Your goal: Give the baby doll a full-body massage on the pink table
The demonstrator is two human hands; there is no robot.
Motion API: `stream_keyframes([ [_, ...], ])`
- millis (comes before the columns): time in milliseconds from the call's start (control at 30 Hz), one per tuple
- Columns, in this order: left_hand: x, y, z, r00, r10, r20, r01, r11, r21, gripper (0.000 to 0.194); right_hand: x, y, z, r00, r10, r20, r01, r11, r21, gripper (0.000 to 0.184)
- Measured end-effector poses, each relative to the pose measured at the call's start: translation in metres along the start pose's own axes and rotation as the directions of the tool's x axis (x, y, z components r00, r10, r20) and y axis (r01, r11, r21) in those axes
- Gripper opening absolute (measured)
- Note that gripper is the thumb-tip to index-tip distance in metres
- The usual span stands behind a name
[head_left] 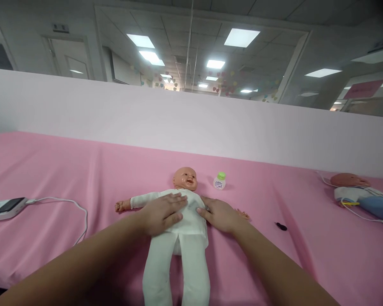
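A baby doll [191,221] in a white top and trousers lies on its back on the pink sheet [252,263], its head toward the wall. My left hand [164,213] rests flat across the left side of the doll's chest, fingers stretched out. Against the other side of the doll's torso, near its shoulder, lies my right hand [220,214], thumb apart from the fingers and on the white cloth. Both hands are open, and neither grips anything that I can see. My right hand covers most of the doll's arm on that side; only its small fingers show beyond.
Just past the doll's head stands a small clear bottle [219,182] with a green cap. A black object [281,226] lies at right. Farther right is another doll [367,193] in blue and white. At left sits a white device [7,209] with a cable.
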State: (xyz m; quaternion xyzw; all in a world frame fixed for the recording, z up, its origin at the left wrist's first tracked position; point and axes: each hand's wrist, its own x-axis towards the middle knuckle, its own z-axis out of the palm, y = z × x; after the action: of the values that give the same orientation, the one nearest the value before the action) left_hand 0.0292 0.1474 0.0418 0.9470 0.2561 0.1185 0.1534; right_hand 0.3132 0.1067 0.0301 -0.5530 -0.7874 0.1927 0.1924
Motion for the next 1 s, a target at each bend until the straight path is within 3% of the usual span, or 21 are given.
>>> stream_keyframes([
  [233, 0.012, -0.033, 0.013, 0.958, -0.231, -0.171, 0.236, 0.972, 0.01, 0.07, 0.0, 0.0, -0.001, 0.999, -0.035, -0.03, 0.035, 0.999, -0.003, 0.05],
  [367, 0.01, -0.044, 0.015, 0.928, -0.303, -0.219, 0.319, 0.947, 0.04, 0.07, 0.001, -0.006, 0.003, 0.978, -0.131, -0.161, 0.124, 0.991, -0.053, 0.056],
  [433, 0.011, -0.046, 0.015, 0.925, -0.308, -0.223, 0.325, 0.945, 0.042, 0.066, -0.001, -0.013, 0.008, 0.928, -0.293, -0.23, 0.299, 0.954, -0.007, 0.056],
  [533, 0.013, -0.047, 0.016, 0.921, -0.315, -0.23, 0.332, 0.943, 0.035, 0.063, -0.005, -0.029, 0.018, 0.79, -0.558, -0.254, 0.603, 0.782, 0.157, 0.046],
  [600, 0.014, -0.046, 0.016, 0.921, -0.318, -0.227, 0.333, 0.942, 0.033, 0.062, -0.006, -0.037, 0.025, 0.752, -0.626, -0.205, 0.659, 0.715, 0.233, 0.044],
  [667, 0.014, -0.047, 0.018, 0.922, -0.314, -0.225, 0.33, 0.944, 0.034, 0.061, -0.003, -0.038, 0.03, 0.781, -0.612, -0.128, 0.624, 0.75, 0.22, 0.048],
  [767, 0.012, -0.047, 0.02, 0.925, -0.298, -0.235, 0.315, 0.948, 0.038, 0.06, 0.009, -0.028, 0.029, 0.865, -0.5, -0.038, 0.501, 0.86, 0.097, 0.064],
  [867, 0.009, -0.047, 0.021, 0.929, -0.28, -0.242, 0.297, 0.954, 0.039, 0.061, 0.021, -0.013, 0.021, 0.949, -0.313, -0.03, 0.313, 0.95, -0.001, 0.069],
  [1000, 0.007, -0.048, 0.021, 0.926, -0.285, -0.246, 0.299, 0.954, 0.019, 0.059, 0.02, -0.007, 0.008, 0.993, -0.113, -0.025, 0.114, 0.993, 0.016, 0.068],
])
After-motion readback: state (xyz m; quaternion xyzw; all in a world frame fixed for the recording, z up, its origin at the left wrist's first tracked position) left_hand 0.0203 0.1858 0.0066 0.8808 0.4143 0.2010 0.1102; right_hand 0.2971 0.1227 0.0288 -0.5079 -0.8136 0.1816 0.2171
